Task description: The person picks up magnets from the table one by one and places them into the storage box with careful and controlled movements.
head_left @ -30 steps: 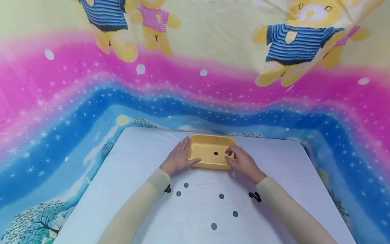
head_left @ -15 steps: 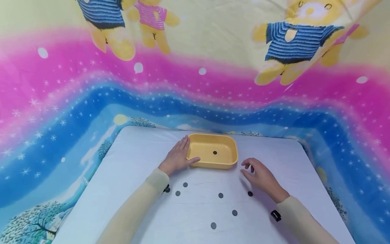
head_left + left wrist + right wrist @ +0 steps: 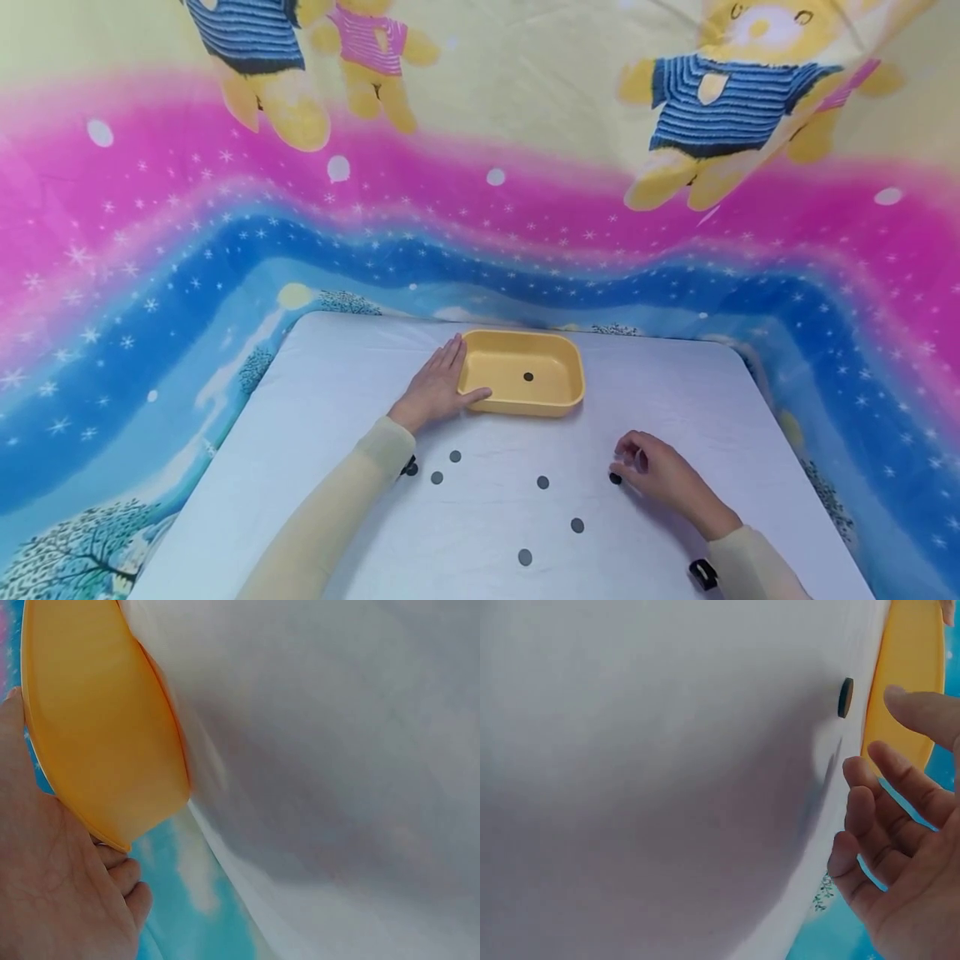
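Note:
A yellow rectangular tray [image 3: 517,379] stands near the far edge, with one dark round disc [image 3: 528,377] inside. My left hand [image 3: 437,387] rests against its left end, fingers straight along the side and thumb over the near rim. In the left wrist view, the left hand [image 3: 60,877] touches the tray's wall [image 3: 112,735]. Over on the right, my right hand [image 3: 663,473] hovers low with thumb and fingers apart. Just beneath its thumb lies another dark disc [image 3: 615,478]. The right wrist view shows this disc [image 3: 845,697] beside the spread fingers, with nothing held.
More dark discs lie scattered on the white-covered table [image 3: 465,525]: a disc [image 3: 543,482] and a disc [image 3: 577,526] in the middle, a disc [image 3: 525,557] nearer, several at left by the sleeve [image 3: 386,446]. A patterned curtain [image 3: 480,208] hangs behind the table.
My right hand has left the tray's right end, moving right and towards me, down to the disc on the right. The left hand has stayed at the tray.

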Demonstrator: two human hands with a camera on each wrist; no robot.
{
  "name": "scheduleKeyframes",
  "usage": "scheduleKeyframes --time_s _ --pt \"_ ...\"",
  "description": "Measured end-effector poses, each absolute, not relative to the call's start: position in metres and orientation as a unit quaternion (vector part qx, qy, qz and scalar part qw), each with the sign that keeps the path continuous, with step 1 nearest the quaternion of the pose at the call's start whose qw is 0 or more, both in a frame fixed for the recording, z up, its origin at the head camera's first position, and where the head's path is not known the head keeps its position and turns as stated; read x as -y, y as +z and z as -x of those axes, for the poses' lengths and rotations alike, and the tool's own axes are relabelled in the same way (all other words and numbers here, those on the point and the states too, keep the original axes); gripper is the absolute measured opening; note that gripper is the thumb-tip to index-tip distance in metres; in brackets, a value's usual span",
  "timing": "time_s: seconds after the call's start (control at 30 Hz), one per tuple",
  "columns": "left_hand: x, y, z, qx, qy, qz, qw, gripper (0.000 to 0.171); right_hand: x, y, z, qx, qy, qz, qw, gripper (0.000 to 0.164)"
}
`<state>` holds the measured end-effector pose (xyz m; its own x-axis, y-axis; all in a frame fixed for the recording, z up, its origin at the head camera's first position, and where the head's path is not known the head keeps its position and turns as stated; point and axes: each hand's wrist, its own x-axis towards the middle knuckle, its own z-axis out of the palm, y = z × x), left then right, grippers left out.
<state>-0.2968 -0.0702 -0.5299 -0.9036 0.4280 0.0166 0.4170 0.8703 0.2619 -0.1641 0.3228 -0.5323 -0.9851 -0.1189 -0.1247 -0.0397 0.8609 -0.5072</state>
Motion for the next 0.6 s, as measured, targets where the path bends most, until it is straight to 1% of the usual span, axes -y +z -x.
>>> scheduleKeyframes --time_s 0.13,0.23,0.4,0.6 --pt "0.07 -0.53 0.298 -0.967 0.133 -0.218 0.022 0.114 -0.322 -0.536 0.161 -0.959 -0.26 0.019 0.108 0.03" --pt "0.07 -0.531 0.298 -0.966 0.135 -0.219 0.021 0.115 -0.321 -0.539 0.159 -0.958 -0.258 0.014 0.12 0.033" --pt "0.069 -0.531 0.298 -0.967 0.132 -0.218 0.016 0.116 -0.323 -0.543 0.158 -0.961 -0.247 0.021 0.119 0.033" --pt "0.069 -0.531 0.297 -0.967 0.132 -0.219 0.012 0.113 -0.326 -0.549 0.159 -0.965 -0.236 0.039 0.109 0.031"
